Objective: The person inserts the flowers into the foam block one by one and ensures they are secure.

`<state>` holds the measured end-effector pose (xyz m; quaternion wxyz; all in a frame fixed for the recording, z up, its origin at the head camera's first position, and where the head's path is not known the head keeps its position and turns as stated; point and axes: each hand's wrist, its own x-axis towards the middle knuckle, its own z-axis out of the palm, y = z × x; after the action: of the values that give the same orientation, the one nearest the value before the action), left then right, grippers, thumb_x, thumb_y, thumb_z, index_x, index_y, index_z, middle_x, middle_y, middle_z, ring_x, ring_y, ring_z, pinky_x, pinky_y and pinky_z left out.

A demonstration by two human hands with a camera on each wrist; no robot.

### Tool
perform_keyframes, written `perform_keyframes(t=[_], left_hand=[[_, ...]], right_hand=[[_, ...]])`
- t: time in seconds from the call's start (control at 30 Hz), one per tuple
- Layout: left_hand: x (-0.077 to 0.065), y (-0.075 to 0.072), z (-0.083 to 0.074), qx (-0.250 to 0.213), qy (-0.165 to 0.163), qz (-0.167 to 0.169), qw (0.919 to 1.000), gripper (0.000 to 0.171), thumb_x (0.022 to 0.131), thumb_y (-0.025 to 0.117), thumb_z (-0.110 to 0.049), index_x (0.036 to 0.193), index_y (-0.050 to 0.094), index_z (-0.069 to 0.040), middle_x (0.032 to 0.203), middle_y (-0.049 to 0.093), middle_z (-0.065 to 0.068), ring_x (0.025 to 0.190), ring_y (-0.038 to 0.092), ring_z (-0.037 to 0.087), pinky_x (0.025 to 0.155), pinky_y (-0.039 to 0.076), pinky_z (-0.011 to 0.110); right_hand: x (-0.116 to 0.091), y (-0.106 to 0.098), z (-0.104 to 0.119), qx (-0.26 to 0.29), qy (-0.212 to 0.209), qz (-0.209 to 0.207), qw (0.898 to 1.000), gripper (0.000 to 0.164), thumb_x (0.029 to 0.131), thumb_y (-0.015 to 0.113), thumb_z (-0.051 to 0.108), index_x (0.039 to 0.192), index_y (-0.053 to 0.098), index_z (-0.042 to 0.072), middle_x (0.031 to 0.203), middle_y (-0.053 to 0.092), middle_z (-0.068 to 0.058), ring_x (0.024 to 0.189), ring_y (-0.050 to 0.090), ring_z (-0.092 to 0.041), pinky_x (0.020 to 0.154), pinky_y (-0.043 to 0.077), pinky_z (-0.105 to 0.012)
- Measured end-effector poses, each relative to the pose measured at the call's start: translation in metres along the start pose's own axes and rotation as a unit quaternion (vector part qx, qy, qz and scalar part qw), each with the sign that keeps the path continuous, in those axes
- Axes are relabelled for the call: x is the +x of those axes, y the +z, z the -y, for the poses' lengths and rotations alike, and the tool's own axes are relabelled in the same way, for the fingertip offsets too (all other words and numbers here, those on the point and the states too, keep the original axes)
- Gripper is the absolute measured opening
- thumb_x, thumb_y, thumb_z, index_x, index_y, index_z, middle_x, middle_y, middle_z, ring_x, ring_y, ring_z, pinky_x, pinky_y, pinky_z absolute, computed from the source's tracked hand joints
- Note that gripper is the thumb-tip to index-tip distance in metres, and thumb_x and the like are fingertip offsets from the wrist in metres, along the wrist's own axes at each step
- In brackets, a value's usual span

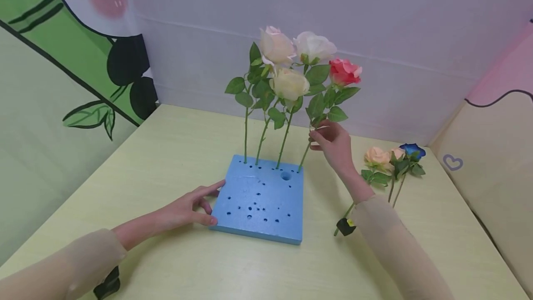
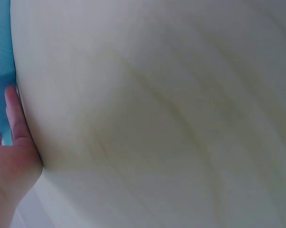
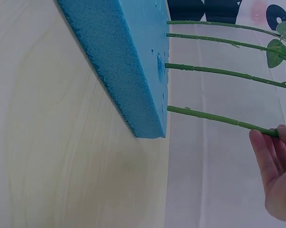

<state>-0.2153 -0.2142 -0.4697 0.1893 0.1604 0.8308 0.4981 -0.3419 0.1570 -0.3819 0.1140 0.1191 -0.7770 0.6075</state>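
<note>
A blue foam block (image 1: 258,198), dotted with holes, lies on the table. Along its far edge several roses stand upright: a pale pink rose (image 1: 276,46), a white rose (image 1: 314,47), a cream rose (image 1: 289,84) and a red rose (image 1: 345,72). My right hand (image 1: 333,145) pinches the red rose's stem (image 3: 218,118) between thumb and fingers, some way above the foam; the stem's lower end meets the block. My left hand (image 1: 187,209) touches the block's left side, index finger and thumb spread along it.
To the right, beside my right forearm, lie peach roses (image 1: 376,157) and a blue rose (image 1: 413,150) with stems toward me. A pale wall sheet (image 1: 208,59) rises behind the table (image 1: 166,263). Side panels with painted shapes flank it.
</note>
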Motion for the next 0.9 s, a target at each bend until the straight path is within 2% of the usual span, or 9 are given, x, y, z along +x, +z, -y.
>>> perform_keyframes(t=[0.17,0.4,0.57,0.63,0.77,0.9], left_hand=[[0.0,0.0,-0.001,0.0,0.003,0.0,1.0,0.092,0.085,0.076,-0.025,0.159,0.021,-0.027,0.155,0.032,0.021,0.101,0.055,0.023,0.072,0.041,0.026],[0.0,0.0,0.0,0.001,0.002,0.001,1.0,0.092,0.085,0.076,-0.026,0.159,0.021,-0.028,0.155,0.032,0.021,0.101,0.055,0.023,0.072,0.042,0.026],[0.0,0.0,0.001,0.004,-0.001,0.001,1.0,0.092,0.085,0.076,-0.028,0.159,0.021,-0.028,0.155,0.032,0.02,0.101,0.055,0.022,0.075,0.044,0.025],[0.0,-0.001,0.001,0.004,-0.001,0.001,1.0,0.092,0.085,0.076,-0.028,0.159,0.021,-0.028,0.155,0.032,0.02,0.102,0.055,0.022,0.075,0.044,0.025],[-0.001,-0.001,0.0,0.0,0.003,0.001,1.0,0.092,0.085,0.076,-0.026,0.159,0.021,-0.027,0.155,0.032,0.021,0.102,0.054,0.023,0.074,0.044,0.025],[0.0,-0.001,0.0,-0.002,0.003,0.001,1.0,0.092,0.085,0.077,-0.026,0.159,0.021,-0.027,0.155,0.032,0.021,0.102,0.054,0.024,0.075,0.045,0.025]], right_hand=[[-0.003,0.003,-0.001,-0.002,-0.013,0.001,1.0,0.027,0.092,0.067,0.007,0.115,0.056,-0.003,0.093,0.067,-0.01,0.076,0.069,-0.006,0.067,0.06,-0.033],[-0.005,0.004,-0.002,-0.017,-0.027,0.008,0.999,0.027,0.092,0.067,0.008,0.115,0.058,-0.003,0.1,0.068,-0.025,0.077,0.069,-0.007,0.066,0.06,-0.031],[-0.007,0.003,-0.001,-0.054,-0.029,0.016,0.998,0.028,0.093,0.068,0.018,0.112,0.062,-0.001,0.104,0.07,-0.024,0.078,0.069,-0.008,0.068,0.06,-0.029],[-0.007,0.003,-0.001,-0.066,-0.029,0.022,0.997,0.028,0.093,0.068,0.021,0.111,0.064,-0.001,0.105,0.071,-0.023,0.08,0.07,-0.012,0.069,0.06,-0.03],[-0.011,0.003,0.006,-0.079,-0.019,0.032,0.996,0.028,0.095,0.066,0.018,0.112,0.065,-0.004,0.107,0.071,-0.024,0.088,0.072,-0.03,0.072,0.06,-0.034],[-0.012,0.004,0.004,-0.089,-0.023,0.035,0.995,0.026,0.096,0.065,0.018,0.11,0.065,-0.004,0.105,0.071,-0.024,0.09,0.071,-0.036,0.07,0.06,-0.031]])
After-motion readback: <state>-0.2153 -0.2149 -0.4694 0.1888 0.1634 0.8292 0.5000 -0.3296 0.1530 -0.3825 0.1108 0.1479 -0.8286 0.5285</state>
